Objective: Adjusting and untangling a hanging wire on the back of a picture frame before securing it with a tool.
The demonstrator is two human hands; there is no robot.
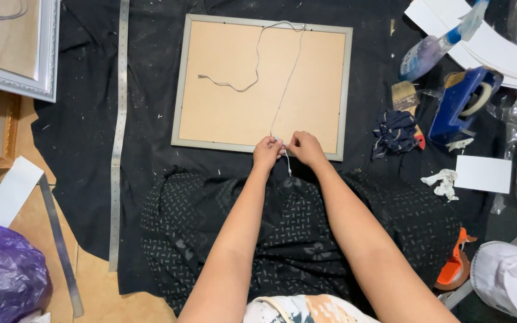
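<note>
Two hands, my left hand (267, 151) and right hand (304, 147), pinch the cord (282, 101) at the frame's (262, 84) near edge; far edge looks fastened, this knot unfinished.

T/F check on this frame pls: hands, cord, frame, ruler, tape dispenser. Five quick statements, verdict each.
1. Both hands pinch the white cord at the near edge of the frame. True: left hand and right hand meet there.
2. The frame lies picture side up. False: its plain tan backing board faces up.
3. A long metal ruler lies on the black cloth left of the frame. True.
4. The blue tape dispenser sits left of the frame. False: it is to the right, near a paintbrush.
5. The spray bottle stands upright. False: it lies tilted on white sheets.
</note>
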